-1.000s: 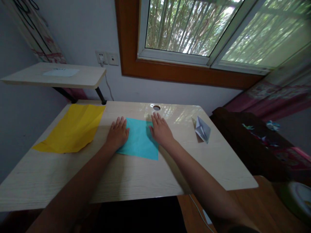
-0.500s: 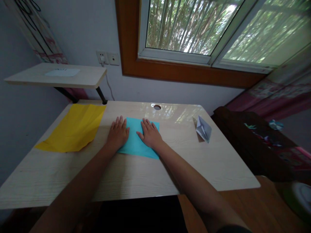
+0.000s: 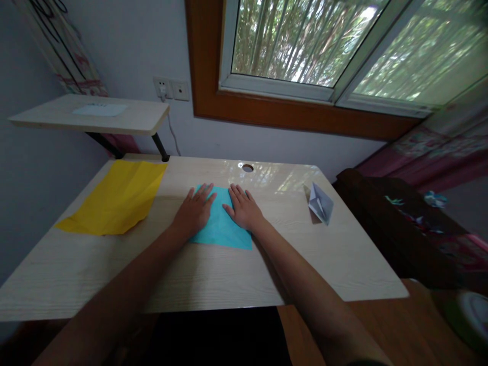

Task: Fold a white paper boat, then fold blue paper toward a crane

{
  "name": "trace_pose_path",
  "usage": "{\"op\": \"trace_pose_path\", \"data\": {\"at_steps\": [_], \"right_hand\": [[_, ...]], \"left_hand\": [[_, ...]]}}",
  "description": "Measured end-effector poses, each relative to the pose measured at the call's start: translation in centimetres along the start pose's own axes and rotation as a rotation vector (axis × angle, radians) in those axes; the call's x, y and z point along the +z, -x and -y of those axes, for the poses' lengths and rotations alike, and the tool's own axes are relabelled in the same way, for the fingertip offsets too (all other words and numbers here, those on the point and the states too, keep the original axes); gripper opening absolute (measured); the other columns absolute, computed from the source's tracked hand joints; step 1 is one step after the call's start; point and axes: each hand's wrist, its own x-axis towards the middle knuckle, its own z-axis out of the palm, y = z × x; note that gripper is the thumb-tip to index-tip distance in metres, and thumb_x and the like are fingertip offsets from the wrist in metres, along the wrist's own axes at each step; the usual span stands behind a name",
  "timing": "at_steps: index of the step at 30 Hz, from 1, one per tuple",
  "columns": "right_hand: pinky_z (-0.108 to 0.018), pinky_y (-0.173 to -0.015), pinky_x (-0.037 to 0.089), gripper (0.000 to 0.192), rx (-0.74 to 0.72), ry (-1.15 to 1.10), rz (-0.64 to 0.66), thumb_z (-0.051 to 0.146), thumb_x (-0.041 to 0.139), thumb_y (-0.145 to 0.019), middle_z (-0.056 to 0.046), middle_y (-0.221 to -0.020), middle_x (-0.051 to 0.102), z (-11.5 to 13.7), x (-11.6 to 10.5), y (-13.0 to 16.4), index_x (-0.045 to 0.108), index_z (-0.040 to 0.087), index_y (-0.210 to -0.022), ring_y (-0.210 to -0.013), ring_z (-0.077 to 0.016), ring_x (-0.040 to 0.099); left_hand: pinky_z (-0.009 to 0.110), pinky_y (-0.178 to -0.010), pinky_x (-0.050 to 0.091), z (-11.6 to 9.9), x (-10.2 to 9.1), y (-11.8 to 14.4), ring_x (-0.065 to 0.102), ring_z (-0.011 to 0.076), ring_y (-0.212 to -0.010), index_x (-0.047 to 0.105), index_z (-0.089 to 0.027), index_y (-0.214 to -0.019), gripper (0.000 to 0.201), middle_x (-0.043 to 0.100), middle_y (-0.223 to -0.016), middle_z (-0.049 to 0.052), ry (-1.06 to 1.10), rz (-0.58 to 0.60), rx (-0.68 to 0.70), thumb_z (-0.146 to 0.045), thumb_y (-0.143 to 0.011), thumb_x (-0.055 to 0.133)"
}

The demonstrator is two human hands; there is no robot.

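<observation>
Under both hands (image 3: pixel 219 211), half-hidden blue paper (image 3: pixel 223 231)

Left hand (image 3: pixel 195 213) and right hand (image 3: pixel 244 211): both flat, palms down, fingers (image 3: pixel 202 193) extended, forearms stretched forward, hands close together.

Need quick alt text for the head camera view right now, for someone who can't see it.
Both hands, the left hand and right hand, press flat and open on a blue paper on a wooden desk. A yellow paper lies to the left, a small folded paper to the right, under a window.
</observation>
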Motion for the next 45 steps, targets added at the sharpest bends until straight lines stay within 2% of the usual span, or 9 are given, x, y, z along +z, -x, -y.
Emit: {"op": "trace_pose_path", "data": {"at_steps": [3,7,10,13,24,31,37,41,45], "right_hand": [[-0.049,-0.125,0.017,0.07,-0.036,0.002,-0.013,0.053,0.032,-0.104,-0.013,-0.166,0.022,-0.1,0.0,0.2,0.03,0.008,-0.157,-0.154,-0.0289,0.021],[-0.05,-0.125,0.018,0.067,-0.052,-0.006,-0.021,0.051,0.034,-0.104,-0.012,-0.166,0.023,-0.1,0.1,0.3,0.031,0.01,-0.157,-0.154,-0.0285,0.021],[-0.05,-0.125,0.018,0.064,-0.045,-0.015,-0.024,0.048,0.034,-0.104,-0.012,-0.166,0.023,-0.1,0.1,0.3,0.031,0.012,-0.157,-0.155,-0.0273,0.021],[-0.05,-0.125,0.019,0.062,-0.031,-0.024,-0.022,0.047,0.032,-0.105,-0.011,-0.165,0.025,-0.1,0.0,0.3,0.031,0.013,-0.157,-0.155,-0.0263,0.022],[-0.051,-0.124,0.019,0.058,0.041,-0.026,-0.014,0.041,0.028,-0.106,-0.009,-0.165,0.026,0.1,-0.6,0.8,0.033,0.013,-0.157,-0.153,-0.0271,0.025],[-0.053,-0.123,0.02,0.059,0.094,-0.015,-0.009,0.043,0.029,-0.105,-0.009,-0.164,0.029,-0.7,-0.4,0.8,0.034,0.014,-0.156,-0.153,-0.0275,0.026],[-0.055,-0.123,0.022,0.056,0.107,-0.021,-0.047,0.037,0.031,-0.104,-0.012,-0.163,0.031,-1.6,-0.3,0.4,0.036,0.014,-0.156,-0.153,-0.0287,0.027],[-0.051,-0.124,0.023,0.056,0.052,-0.068,-0.119,0.032,0.031,-0.105,-0.012,-0.163,0.031,-0.5,-0.6,0.0,0.032,0.013,-0.157,-0.153,-0.0263,0.025],[-0.044,-0.125,0.025,0.056,-0.156,-0.131,-0.08,0.036,0.032,-0.106,-0.012,-0.164,0.031,1.5,-0.6,-0.1,0.036,0.011,-0.156,-0.154,-0.0234,0.025]], "left_hand": [[0.049,-0.122,0.028,-1.5,0.3,-0.7,0.039,0.0274,-0.147,0.051,-0.017,-0.145,0.047,0.046,-0.156,0.012,0.06,0.075,0.058,-0.03,-0.102,0.039],[0.048,-0.123,0.026,-2.2,1.1,-1.6,0.031,0.0271,-0.15,0.046,-0.015,-0.149,0.054,0.039,-0.16,0.012,0.069,0.112,-0.007,-0.042,-0.104,0.033],[0.048,-0.124,0.02,-1.4,1.3,-2.1,0.026,0.0256,-0.153,0.041,-0.017,-0.153,0.057,0.032,-0.163,0.011,0.067,0.129,-0.032,-0.044,-0.104,0.03],[0.047,-0.125,0.018,-0.5,1.3,-2.3,0.022,0.0245,-0.154,0.038,-0.017,-0.154,0.057,0.03,-0.165,0.01,0.063,0.152,0.001,-0.044,-0.104,0.03],[0.046,-0.125,0.015,1.1,1.5,-1.0,0.022,0.0274,-0.154,0.036,-0.013,-0.155,0.064,0.025,-0.166,0.015,0.008,0.145,-0.089,-0.05,-0.103,0.033],[0.056,-0.124,0.014,1.3,0.9,-0.4,0.022,0.0285,-0.154,0.035,-0.018,-0.155,0.061,0.027,-0.165,0.012,-0.009,0.149,-0.224,-0.049,-0.103,0.031],[0.06,-0.123,0.012,1.4,1.5,-0.6,0.021,0.0295,-0.154,0.034,-0.016,-0.156,0.063,0.026,-0.165,0.013,0.007,0.148,-0.238,-0.05,-0.103,0.03],[0.06,-0.123,0.012,1.4,1.7,-0.7,0.02,0.0293,-0.154,0.034,-0.017,-0.156,0.063,0.026,-0.165,0.013,0.008,0.156,-0.25,-0.05,-0.102,0.031],[0.06,-0.123,0.013,1.4,1.7,-0.7,0.019,0.0297,-0.155,0.034,-0.015,-0.155,0.063,0.025,-0.165,0.014,-0.006,0.143,-0.245,-0.05,-0.103,0.03]]}}
